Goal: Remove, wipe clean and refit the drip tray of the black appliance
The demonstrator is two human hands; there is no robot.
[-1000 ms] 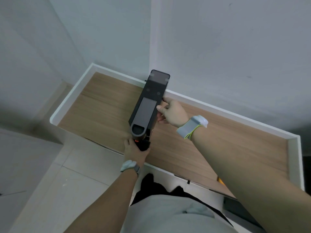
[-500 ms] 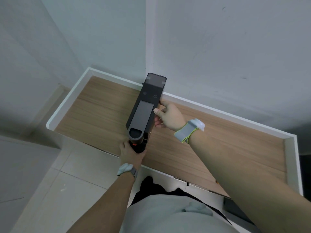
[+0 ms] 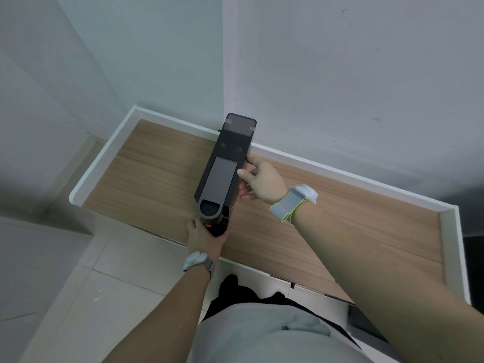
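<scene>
A tall, narrow black appliance (image 3: pixel 225 169) stands on the wooden counter (image 3: pixel 157 169), seen from above, its back against the wall. Its black drip tray (image 3: pixel 219 228), with a small orange part, sticks out at the front base by the counter's front edge. My left hand (image 3: pixel 204 238) is wrapped around the tray from the front and left. My right hand (image 3: pixel 262 179) presses against the appliance's right side, thumb on the top edge and fingers on the side wall. Most of the tray is hidden under the appliance's head and my left hand.
The counter has a raised white rim (image 3: pixel 104 153) at the left, back and right. Grey walls meet in a corner behind the appliance. Pale floor tiles (image 3: pixel 110 260) lie below the counter's front edge. Both wrists wear grey bands.
Both hands keep their hold and the appliance stays in place. The view has shifted slightly; the tray shows no clear movement.
</scene>
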